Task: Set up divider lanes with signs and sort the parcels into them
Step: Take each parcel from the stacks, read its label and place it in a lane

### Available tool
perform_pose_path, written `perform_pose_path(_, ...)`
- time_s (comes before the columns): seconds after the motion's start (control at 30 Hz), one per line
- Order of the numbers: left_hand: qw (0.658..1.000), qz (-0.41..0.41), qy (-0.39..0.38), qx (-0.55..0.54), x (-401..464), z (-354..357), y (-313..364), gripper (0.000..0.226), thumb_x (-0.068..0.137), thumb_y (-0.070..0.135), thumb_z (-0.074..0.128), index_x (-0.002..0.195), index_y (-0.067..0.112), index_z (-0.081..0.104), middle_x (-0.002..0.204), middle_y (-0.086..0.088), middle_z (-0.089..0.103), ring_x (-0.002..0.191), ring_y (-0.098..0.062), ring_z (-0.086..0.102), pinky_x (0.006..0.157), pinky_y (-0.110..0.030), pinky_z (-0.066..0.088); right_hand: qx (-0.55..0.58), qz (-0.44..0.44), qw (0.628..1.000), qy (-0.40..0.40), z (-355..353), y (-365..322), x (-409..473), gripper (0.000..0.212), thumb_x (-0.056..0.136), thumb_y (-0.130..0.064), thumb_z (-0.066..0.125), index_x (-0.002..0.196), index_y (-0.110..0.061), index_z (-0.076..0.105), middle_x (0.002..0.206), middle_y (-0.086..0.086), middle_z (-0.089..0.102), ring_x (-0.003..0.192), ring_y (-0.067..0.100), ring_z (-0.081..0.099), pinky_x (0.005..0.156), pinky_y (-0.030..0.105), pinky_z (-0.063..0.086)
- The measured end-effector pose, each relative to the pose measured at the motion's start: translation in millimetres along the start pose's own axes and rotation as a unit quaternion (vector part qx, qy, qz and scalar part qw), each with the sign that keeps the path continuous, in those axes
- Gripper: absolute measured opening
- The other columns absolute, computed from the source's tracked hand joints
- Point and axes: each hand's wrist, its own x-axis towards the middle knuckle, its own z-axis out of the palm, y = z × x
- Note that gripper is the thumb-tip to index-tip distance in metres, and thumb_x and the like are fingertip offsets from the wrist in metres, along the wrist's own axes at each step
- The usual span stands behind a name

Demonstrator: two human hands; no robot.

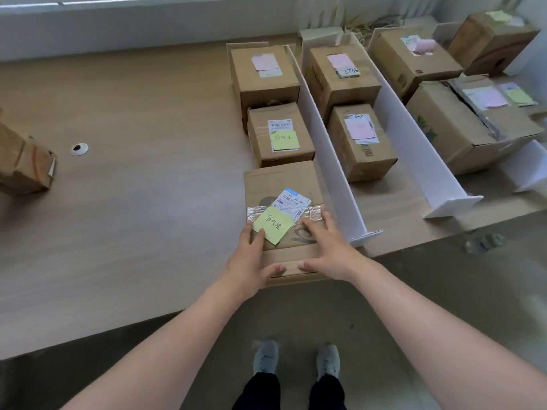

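Note:
A cardboard parcel (281, 184) with a shipping label and a yellow sticky note (273, 224) lies at the table's front edge, at the near end of the leftmost lane. My left hand (248, 261) rests flat on its top near the note, thumb on the front face. Beside it, my right hand (328, 247) lies with spread fingers on the top, thumb also at the front. Behind it in the same lane stand two parcels (279, 134), (263, 75). A white divider (325, 161) bounds this lane on the right.
A second white divider (414, 143) and a third (529, 167) form more lanes holding several labelled boxes, such as one (359, 143) in the middle lane. A loose, crumpled box (23, 164) sits at the far left near a round cable hole (79, 148). My feet stand below the table edge.

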Motion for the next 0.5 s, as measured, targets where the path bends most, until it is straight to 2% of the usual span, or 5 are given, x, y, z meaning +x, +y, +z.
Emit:
perform_pose_path(0.1,1.000,-0.022,0.013,-0.013,11,8,5,0.098,0.086,0.056,0.074,0.161,0.018,0.024,0.170,0.000,-0.005,0.156,-0.019,0.018,0.115,-0.034,0.035,-0.011,-0.003,1.000,-0.025,-10,8,22,0.105,0.082,-0.036,0.085,0.162,-0.037,0.016,0.165,-0.014,-0.029,0.154,0.017,0.021,0.120,0.032,0.025)
perform_pose_path(0.27,0.998,-0.019,0.035,-0.040,24,28,8,0.099,0.082,0.047,0.082,0.159,0.015,0.029,0.170,0.001,-0.007,0.157,-0.023,0.015,0.122,-0.035,0.030,-0.022,-0.011,0.999,-0.035,-11,31,48,0.105,0.078,-0.035,0.087,0.159,-0.040,0.021,0.164,-0.013,-0.029,0.150,0.024,0.032,0.121,0.037,0.031)
perform_pose_path(0.37,0.998,-0.038,0.032,-0.039,31,38,12,0.096,0.085,0.042,0.081,0.160,0.019,0.026,0.169,0.005,-0.012,0.156,-0.025,0.020,0.120,-0.037,0.034,-0.036,-0.010,0.999,-0.037,-11,41,60,0.103,0.078,-0.030,0.086,0.157,-0.044,0.022,0.163,-0.015,-0.026,0.151,0.031,0.029,0.121,0.043,0.033)
perform_pose_path(0.5,0.996,-0.060,0.048,-0.046,38,48,14,0.095,0.083,0.039,0.083,0.159,0.020,0.028,0.168,0.010,-0.014,0.156,-0.024,0.019,0.120,-0.042,0.035,-0.044,-0.007,0.998,-0.037,-12,48,70,0.103,0.078,-0.027,0.083,0.159,-0.043,0.021,0.164,-0.015,-0.023,0.153,0.029,0.023,0.121,0.043,0.033)
